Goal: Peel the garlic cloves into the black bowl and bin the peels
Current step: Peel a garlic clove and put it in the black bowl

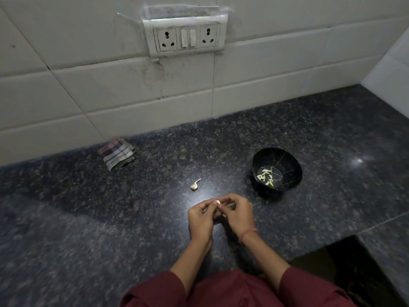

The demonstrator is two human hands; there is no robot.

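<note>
Tabletop (88, 218): dark speckled polished stone, butted against a white tiled wall at the back, with a cut-out corner at the near right. Lying on it: one folded checked cloth (117, 154) at the back left, against the wall; one small unpeeled garlic piece (194, 185) with a curved stalk, near the middle; one black bowl (290, 169), upright, to the right, well apart from the cloth.

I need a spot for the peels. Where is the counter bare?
Bare counter: the left part below the cloth; between cloth and black bowl; right of the bowl. Tight only where left hand and right hand pinch a clove, loose clove just beyond.
</note>
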